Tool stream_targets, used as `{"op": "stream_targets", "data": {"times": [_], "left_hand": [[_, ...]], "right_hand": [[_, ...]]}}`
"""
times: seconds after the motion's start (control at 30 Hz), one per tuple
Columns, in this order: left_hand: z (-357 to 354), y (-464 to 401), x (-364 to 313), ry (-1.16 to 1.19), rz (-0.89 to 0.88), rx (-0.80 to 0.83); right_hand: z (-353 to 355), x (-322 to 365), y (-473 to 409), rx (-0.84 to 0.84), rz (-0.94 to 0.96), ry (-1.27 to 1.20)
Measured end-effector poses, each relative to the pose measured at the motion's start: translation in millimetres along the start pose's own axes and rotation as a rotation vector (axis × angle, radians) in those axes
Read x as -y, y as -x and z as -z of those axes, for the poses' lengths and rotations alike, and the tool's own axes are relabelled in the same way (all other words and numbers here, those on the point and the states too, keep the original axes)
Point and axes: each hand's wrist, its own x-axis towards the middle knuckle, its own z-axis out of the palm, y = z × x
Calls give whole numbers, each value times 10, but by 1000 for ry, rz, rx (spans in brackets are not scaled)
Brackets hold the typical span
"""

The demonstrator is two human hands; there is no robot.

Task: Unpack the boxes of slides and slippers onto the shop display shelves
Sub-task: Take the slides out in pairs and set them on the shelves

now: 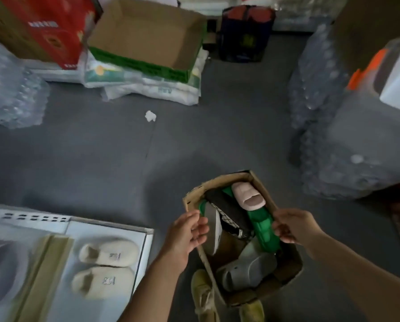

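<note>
between a person's two bare hands, low at the right of the head view, stands an open cardboard box point(285, 278) of mixed slides on a grey shop floor point(101, 159). its long axis runs away from the person, tilting slightly left at the far end. the left hand point(187, 235) is at the box's left rim, fingers loosely curled with the thumb near the cardboard edge; whether it pinches the rim or only hovers beside it cannot be told through the blur. the right hand point(292, 226) is at the opposite rim, its fingertips bent over the edge just beside a green slide point(263, 231), and a firm grasp there cannot be confirmed either.

inside, a pink slide point(246, 195) lies on top at the far end, the green slide runs lengthwise along the right wall, and a grey slide point(247, 269) lies at the near end, closest to the body. dark footwear fills the middle.

the display shelf point(106, 231), white and already carrying a pair of beige slippers point(106, 266), lies to the left of the box, nearer the left hand. judging from this layout, anything lifted out must travel leftward across the gap of floor; the left hand has the shorter path to the shelf, while the right hand sits nearer the green slide.
</note>
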Motion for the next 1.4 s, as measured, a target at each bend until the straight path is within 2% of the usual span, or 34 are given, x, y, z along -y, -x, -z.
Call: {"op": "stream_targets", "data": {"times": [0.17, 0.37, 0.47, 0.5, 0.57, 0.63, 0.7, 0.8, 0.87, 0.93, 1.0, 1.1, 1.23, 1.4], "left_hand": [[-350, -1039, 392, -58, 146, 58], [-514, -2093, 899, -167, 252, 61], [-556, -2406, 1113, -225, 270, 79], [-574, -2498, 1189, -245, 271, 87], [-621, -2662, 1340, -277, 275, 99], [-687, -2809, 1493, -305, 274, 108], [-760, -2938, 1648, -315, 280, 115], [-851, -3076, 1871, -308, 302, 140], [-891, -3120, 2003, -316, 310, 152], [-921, -3115, 2105, -310, 325, 159], [-922, -3083, 2182, -311, 337, 167], [-893, -3031, 2247, -337, 319, 187], [-882, -2933, 2264, -399, 260, 232], [-840, -2772, 2184, -472, 208, 381]], "right_hand": [[-238, -572, -802, -38, -163, -93], [-416, -1028, -1636, -79, -230, -168], [-462, -1337, -2038, -142, -247, -102], [-471, -1460, -2180, -156, -233, -22], [-470, -1682, -2420, -129, -129, 303], [-459, -1792, -2551, -66, 76, 730], [-477, -1824, -2697, 19, 263, 1054], [-516, -1850, -2939, 120, 294, 1320], [-533, -1873, -3046, 168, 245, 1384], [-536, -1865, -3105, 155, 285, 1418], [-532, -1854, -3111, 136, 372, 1395], [-517, -1859, -3045, 187, 416, 1183], [-517, -1811, -2868, 289, 326, 655], [-597, -1706, -2633, 319, 223, 361]]}}
